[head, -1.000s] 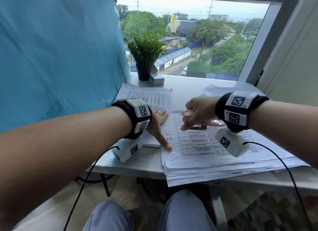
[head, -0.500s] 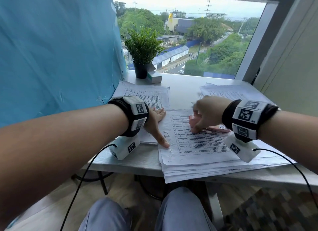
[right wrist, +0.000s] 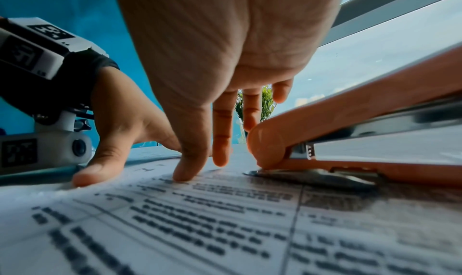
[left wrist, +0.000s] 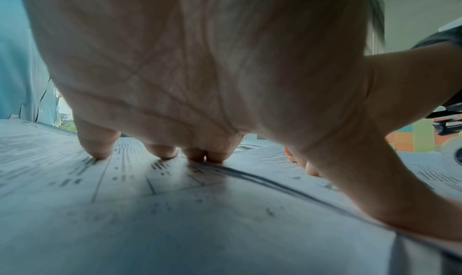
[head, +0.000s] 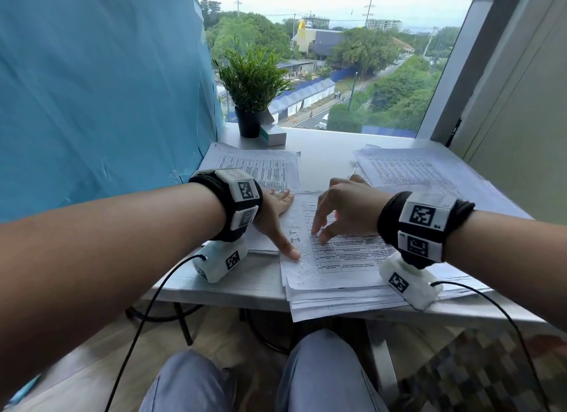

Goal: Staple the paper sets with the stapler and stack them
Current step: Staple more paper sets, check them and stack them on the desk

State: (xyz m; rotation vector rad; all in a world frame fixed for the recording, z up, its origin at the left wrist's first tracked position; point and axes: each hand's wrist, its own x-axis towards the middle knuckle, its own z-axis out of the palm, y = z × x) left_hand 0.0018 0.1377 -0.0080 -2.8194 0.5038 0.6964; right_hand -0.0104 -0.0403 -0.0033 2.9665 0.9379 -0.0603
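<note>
Right wrist view shows the stapler (right wrist: 350, 125) most clearly: a salmon-pink body with a bright metal staple channel and base plate, lying on the top sheet of the near paper stack (head: 337, 276), its nose just beside the right hand (head: 346, 210). That sheet is printed with a ruled table of dark text. The right hand holds nothing; its fingers are spread and loosely bent, fingertips (right wrist: 183, 175) down on the sheet. The left hand (head: 274, 215) lies flat with straight fingers across the stack's left edge and the neighbouring paper pile (head: 260, 169), its thumb pressing the top sheet.

Half a second ago the right hand was wrapped over the stapler; it has let go and shifted left onto the page, while the left hand has kept its place.

From the head camera the stapler is hidden behind the right hand and wristband. Print on all the sheets is too blurred to read. The left wrist camera is mostly filled by the palm.
</note>
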